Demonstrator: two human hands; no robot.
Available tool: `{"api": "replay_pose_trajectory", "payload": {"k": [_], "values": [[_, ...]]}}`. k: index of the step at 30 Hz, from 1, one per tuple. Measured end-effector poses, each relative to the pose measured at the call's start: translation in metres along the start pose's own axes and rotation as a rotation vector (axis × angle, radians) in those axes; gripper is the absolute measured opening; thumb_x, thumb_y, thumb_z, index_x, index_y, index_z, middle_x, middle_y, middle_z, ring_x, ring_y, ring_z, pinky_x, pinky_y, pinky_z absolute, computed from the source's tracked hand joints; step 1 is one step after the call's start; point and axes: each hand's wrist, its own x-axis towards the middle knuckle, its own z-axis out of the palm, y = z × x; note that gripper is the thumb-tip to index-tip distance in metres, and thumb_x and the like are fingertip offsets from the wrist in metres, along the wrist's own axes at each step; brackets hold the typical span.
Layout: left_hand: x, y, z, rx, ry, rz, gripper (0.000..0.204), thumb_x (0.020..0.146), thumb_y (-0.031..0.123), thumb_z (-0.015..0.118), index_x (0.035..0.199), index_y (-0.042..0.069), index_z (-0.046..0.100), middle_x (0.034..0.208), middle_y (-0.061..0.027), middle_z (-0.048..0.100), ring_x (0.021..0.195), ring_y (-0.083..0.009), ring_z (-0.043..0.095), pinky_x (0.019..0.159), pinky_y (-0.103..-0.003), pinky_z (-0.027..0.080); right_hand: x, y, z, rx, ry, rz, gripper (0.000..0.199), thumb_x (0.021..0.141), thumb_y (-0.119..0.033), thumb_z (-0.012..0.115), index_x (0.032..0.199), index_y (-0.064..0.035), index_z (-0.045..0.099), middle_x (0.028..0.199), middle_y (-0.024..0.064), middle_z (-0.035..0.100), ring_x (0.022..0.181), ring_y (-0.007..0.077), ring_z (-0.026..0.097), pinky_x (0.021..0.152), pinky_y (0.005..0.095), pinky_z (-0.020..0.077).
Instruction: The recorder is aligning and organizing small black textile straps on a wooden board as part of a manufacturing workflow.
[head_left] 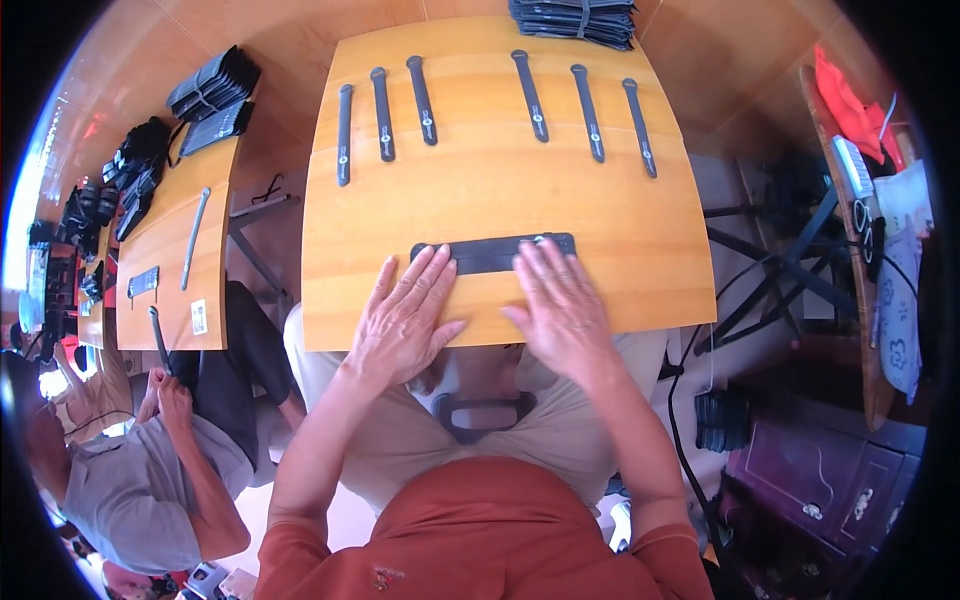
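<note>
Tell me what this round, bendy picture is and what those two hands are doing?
It comes from a wide camera worn on a person's head, looking down, so straight edges look curved. The left hand and right hand are that person's own, pressing flat on a dark flat strip lying on a wooden table. Neither hand grips anything. Farther back lie six thin dark straps, with a bundle of dark pieces at the far edge. On the left, another person sits at a second table.

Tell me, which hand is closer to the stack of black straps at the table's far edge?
Right. The right hand lies below the stack, slightly left; the left hand lies farther left.
</note>
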Motion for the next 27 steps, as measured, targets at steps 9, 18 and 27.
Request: {"api": "replay_pose_trajectory", "payload": {"k": [9, 18, 27], "values": [[-0.018, -0.021, -0.003, -0.026, -0.023, -0.043, 0.07, 0.103, 0.05, 0.055, 0.152, 0.001, 0.048, 0.164, -0.0144, 0.041, 0.155, -0.0275, 0.033, 0.128, -0.05, 0.017, 0.039, 0.021, -0.024, 0.068, 0.2, 0.215, 0.032, 0.094, -0.025, 0.074, 0.111, 0.0023, 0.072, 0.121, 0.0176, 0.071, 0.108, 0.0374, 0.068, 0.089, 0.0476, 0.0546], [-0.021, -0.024, -0.002, -0.087, 0.038, -0.029, 0.072, 0.1, 0.048, 0.061, 0.152, 0.0, 0.047, 0.162, -0.0178, 0.043, 0.153, -0.0287, 0.037, 0.128, -0.051, 0.02, 0.192, 0.076, 0.003, -0.225, 0.129, 0.498, 0.022, 0.092, -0.016, 0.073, 0.106, 0.001, 0.073, 0.108, 0.0199, 0.07, 0.096, 0.0383, 0.073, 0.08, 0.0488, 0.0592], [-0.026, -0.027, 0.001, -0.312, 0.271, -0.077, 0.057, 0.092, 0.025, 0.075, 0.139, -0.002, 0.058, 0.153, -0.0214, 0.051, 0.14, -0.0374, 0.051, 0.117, -0.048, 0.04, 0.202, 0.098, -0.003, -0.454, 0.002, 0.337, 0.018, 0.088, -0.002, 0.067, 0.104, 0.0073, 0.067, 0.098, 0.025, 0.07, 0.09, 0.041, 0.075, 0.077, 0.0477, 0.0609]]}}
